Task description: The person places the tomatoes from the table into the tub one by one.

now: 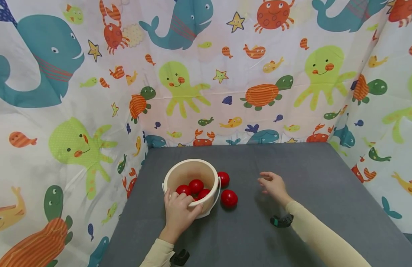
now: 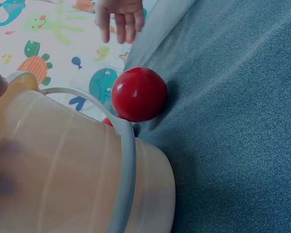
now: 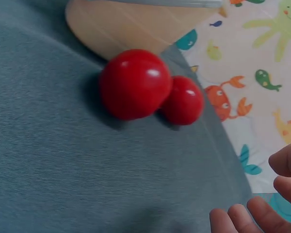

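A cream-coloured bucket [image 1: 191, 167] with a white handle [image 2: 128, 160] stands on the dark grey surface, its opening tipped toward the head camera. Several shiny red balls [image 1: 196, 185] lie inside it. My left hand [image 1: 180, 213] grips the near rim, fingers hooked over the edge and thumb outside. Just right of the bucket lie two more red balls, a nearer one [image 1: 229, 198] and a farther one [image 1: 223, 179]. My right hand [image 1: 274, 188] hovers to the right of them, fingers loosely bent and holding nothing; its fingertips [image 3: 235, 216] show apart from the balls in the right wrist view.
The grey cloth-covered table [image 1: 259, 159] runs back to a curtain [image 1: 222, 111] printed with sea animals, which hangs behind and along both sides. Dark bands with small devices [image 1: 282, 221] sit on both wrists.
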`<control>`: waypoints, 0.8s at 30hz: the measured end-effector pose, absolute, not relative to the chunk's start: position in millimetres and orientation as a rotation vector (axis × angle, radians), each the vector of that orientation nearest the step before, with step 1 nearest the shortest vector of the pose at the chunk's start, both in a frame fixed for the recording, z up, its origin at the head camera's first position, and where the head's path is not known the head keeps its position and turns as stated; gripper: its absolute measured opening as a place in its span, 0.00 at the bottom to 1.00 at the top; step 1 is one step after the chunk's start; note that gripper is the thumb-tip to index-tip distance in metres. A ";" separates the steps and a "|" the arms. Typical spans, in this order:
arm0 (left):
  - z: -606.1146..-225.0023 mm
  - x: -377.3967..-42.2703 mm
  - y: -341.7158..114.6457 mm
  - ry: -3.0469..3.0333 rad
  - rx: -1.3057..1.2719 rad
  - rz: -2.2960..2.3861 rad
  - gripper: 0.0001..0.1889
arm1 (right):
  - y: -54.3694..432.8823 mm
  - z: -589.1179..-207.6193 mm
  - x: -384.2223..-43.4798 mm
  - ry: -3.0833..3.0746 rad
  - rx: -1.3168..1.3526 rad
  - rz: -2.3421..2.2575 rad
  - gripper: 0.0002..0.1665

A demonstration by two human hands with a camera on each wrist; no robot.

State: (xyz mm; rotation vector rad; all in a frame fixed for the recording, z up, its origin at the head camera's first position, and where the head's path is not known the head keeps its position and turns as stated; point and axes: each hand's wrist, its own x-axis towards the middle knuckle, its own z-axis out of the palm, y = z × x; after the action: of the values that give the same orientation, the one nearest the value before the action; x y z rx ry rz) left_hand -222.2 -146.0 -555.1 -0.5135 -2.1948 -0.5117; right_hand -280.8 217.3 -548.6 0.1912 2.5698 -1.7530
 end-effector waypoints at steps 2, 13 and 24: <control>-554.6 -222.4 -146.0 -2.191 -0.516 -0.510 0.10 | 212.1 -555.0 -279.1 2.559 0.191 -1.749 0.28; -554.1 -221.1 -146.0 -2.224 -0.506 -0.511 0.10 | 170.5 -587.9 -273.2 2.416 0.245 -1.827 0.30; -550.9 -217.9 -143.9 -2.238 -0.498 -0.527 0.10 | 129.8 -593.8 -269.0 2.385 0.207 -1.829 0.32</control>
State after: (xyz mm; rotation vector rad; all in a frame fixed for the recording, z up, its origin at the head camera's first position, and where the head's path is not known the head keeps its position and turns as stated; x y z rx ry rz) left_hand -217.9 -143.9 -550.9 -0.4982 -2.2383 -0.5274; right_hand -269.0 129.8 -593.8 0.2068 2.3850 -1.8294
